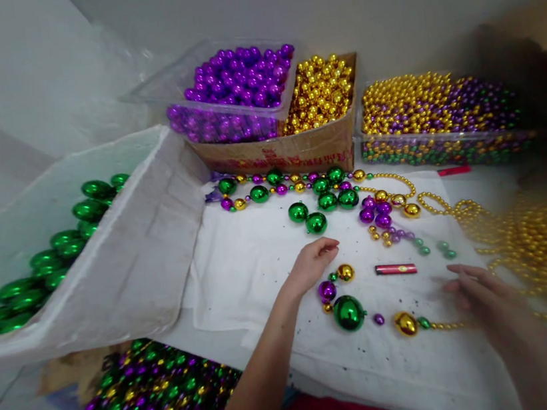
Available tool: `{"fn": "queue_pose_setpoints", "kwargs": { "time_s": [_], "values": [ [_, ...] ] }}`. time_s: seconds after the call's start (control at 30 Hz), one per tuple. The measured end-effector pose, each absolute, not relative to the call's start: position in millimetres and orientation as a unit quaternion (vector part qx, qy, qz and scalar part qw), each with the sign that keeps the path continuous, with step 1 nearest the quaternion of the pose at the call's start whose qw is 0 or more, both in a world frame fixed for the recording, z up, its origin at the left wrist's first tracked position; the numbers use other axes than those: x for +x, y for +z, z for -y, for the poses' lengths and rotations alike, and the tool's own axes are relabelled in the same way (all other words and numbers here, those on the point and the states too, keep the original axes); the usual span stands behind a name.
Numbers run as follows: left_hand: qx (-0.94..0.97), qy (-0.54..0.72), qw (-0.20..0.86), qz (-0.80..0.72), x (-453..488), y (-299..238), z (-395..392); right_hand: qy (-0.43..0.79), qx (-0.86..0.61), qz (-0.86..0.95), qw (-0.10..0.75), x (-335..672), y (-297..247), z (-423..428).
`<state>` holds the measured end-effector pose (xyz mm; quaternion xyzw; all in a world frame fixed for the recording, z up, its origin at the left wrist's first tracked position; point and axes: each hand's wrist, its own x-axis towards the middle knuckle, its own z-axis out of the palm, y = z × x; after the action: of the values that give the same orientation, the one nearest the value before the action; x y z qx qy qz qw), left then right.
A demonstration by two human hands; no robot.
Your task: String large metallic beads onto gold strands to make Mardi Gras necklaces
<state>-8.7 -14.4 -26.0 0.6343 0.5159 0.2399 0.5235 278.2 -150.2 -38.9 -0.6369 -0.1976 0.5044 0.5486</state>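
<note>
My left hand is over the white cloth, fingers drawn together; anything between them is hidden. Just below it a curved row holds a gold ball, a purple ball and a large green ball. A small purple bead lies between the green ball and another gold ball, which leads into a gold bead string. To the right, my slightly blurred right hand hovers by that string with fingers apart. A red lighter lies between the hands.
Loose green balls, purple balls and a finished-looking bead strand lie farther back. Behind stand a purple-ball bin, a carton and a mixed-bead tray. A white tub stands left; gold strings heap right.
</note>
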Motion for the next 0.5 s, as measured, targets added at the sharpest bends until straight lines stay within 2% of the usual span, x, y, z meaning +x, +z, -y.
{"fn": "queue_pose_setpoints", "kwargs": {
  "time_s": [0.1,0.27,0.5],
  "values": [
    [0.635,0.232,0.519,-0.523,-7,-33,16,0.499,-0.634,0.199,0.557,279,-32,157],
    [0.628,0.234,0.509,-0.540,-4,-37,20,0.493,-0.654,0.244,0.519,277,-38,164],
    [0.672,0.181,0.471,-0.542,5,-25,19,0.549,-0.589,0.267,0.530,274,-40,163]
  ]
}}
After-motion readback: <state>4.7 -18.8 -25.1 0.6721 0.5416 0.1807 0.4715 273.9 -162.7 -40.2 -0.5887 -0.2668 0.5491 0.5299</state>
